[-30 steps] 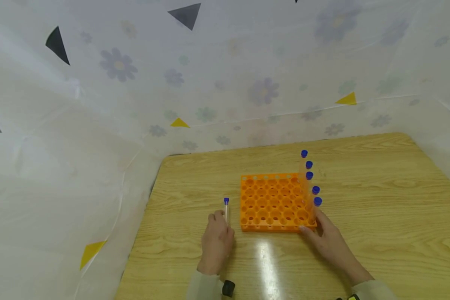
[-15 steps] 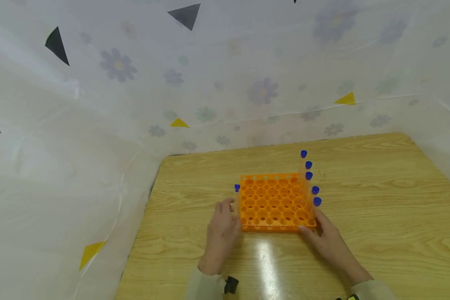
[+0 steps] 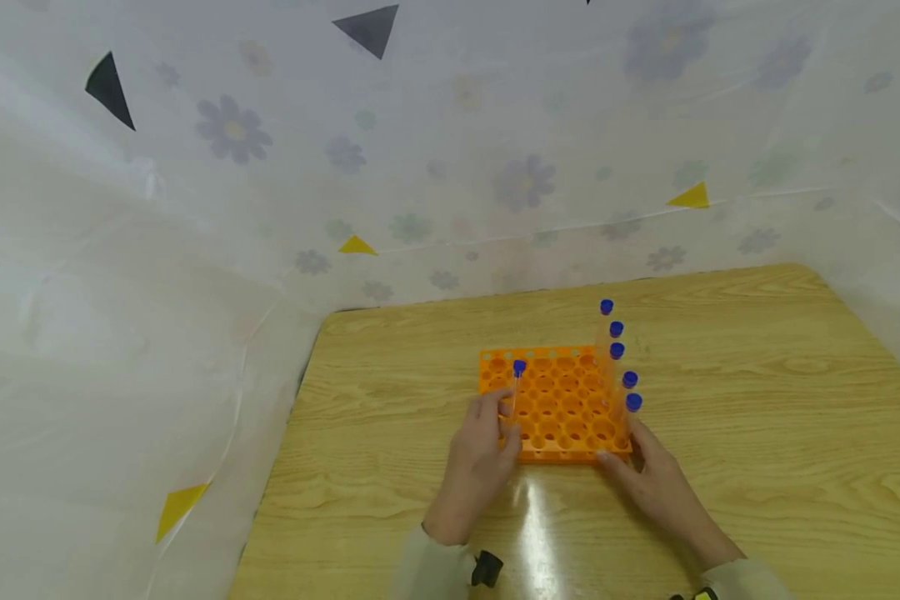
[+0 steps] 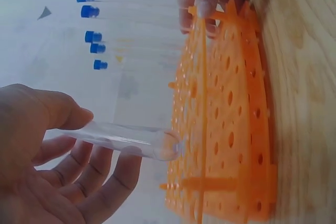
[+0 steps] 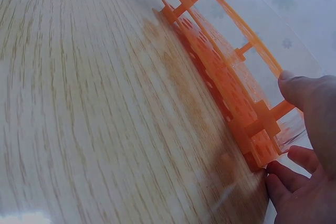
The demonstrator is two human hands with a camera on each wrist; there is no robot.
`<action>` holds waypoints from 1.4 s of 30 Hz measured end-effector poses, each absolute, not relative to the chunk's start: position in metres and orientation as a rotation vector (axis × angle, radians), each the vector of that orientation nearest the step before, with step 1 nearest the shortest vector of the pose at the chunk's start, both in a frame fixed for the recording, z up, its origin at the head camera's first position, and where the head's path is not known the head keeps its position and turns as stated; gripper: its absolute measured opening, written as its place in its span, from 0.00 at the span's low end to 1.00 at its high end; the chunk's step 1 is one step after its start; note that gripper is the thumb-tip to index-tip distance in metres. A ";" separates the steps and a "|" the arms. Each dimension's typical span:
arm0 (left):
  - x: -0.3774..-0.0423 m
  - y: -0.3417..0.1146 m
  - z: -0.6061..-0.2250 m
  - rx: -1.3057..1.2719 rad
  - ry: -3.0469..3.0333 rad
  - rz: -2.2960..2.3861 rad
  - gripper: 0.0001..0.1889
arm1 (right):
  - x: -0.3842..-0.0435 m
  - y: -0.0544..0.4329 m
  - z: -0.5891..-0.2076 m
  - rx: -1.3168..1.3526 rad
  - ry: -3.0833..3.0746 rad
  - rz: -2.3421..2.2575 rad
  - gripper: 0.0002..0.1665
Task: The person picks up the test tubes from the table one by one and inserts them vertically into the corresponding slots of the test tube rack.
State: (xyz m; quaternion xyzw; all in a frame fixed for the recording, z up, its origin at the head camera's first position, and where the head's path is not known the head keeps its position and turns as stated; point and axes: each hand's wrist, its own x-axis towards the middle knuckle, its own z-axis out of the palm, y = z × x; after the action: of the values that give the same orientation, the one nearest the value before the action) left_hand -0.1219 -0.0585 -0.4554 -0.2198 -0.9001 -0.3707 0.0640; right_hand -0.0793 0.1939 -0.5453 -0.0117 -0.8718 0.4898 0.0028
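My left hand (image 3: 482,450) pinches a clear test tube (image 4: 128,139) with a blue cap (image 3: 520,367) over the left part of an orange test tube rack (image 3: 545,457). In the left wrist view the tube's rounded end is close to the rack's top holes; whether it touches cannot be told. My right hand (image 3: 656,483) grips the rack's near right corner, the thumb (image 5: 296,88) on the upper edge and the other fingers around the end. Several blue-capped tubes (image 3: 617,350) stand upright in a row along the rack's right side.
The rack stands on a wood-grain table (image 3: 390,367). A pale floral-print sheet (image 3: 435,150) hangs behind the table and along its left side. A bright light reflection lies on the tabletop in front of the rack.
My left hand has carried the tube rightward, from beside the rack to above its left part. The right hand keeps its hold on the rack's corner, and the rack has not moved.
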 end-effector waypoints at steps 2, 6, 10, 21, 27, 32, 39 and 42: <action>-0.123 -0.054 -0.454 -0.687 -2.705 -1.145 0.22 | -0.079 0.194 -0.545 -0.034 -2.727 1.541 0.49; -0.124 -0.045 -0.450 -0.733 -2.664 -1.168 0.22 | -0.079 0.193 -0.543 -0.039 -2.722 1.553 0.49; -0.125 -0.037 -0.447 -0.782 -2.614 -1.227 0.22 | -0.079 0.193 -0.542 -0.053 -2.727 1.561 0.49; -0.125 -0.014 -0.445 -0.892 -2.538 -1.412 0.19 | -0.080 0.194 -0.544 -0.046 -2.704 1.561 0.49; -0.123 -0.003 -0.450 -0.893 -2.522 -1.545 0.17 | -0.080 0.194 -0.546 -0.030 -2.692 1.553 0.47; -0.124 0.004 -0.455 -0.940 -2.483 -1.486 0.15 | -0.080 0.193 -0.547 -0.016 -2.681 1.564 0.46; -0.124 0.010 -0.461 -0.957 -2.520 -1.406 0.15 | -0.081 0.193 -0.548 -0.010 -2.696 1.524 0.44; -0.124 0.013 -0.464 -0.952 -2.541 -1.384 0.16 | -0.081 0.193 -0.548 -0.025 -2.693 1.556 0.44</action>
State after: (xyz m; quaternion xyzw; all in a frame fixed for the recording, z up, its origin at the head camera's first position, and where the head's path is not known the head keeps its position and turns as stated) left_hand -0.1241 0.0125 -0.4639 -0.3122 -0.8333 -0.4537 0.0479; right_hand -0.0807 0.1933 -0.5483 -0.0079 -0.8658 0.5001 0.0155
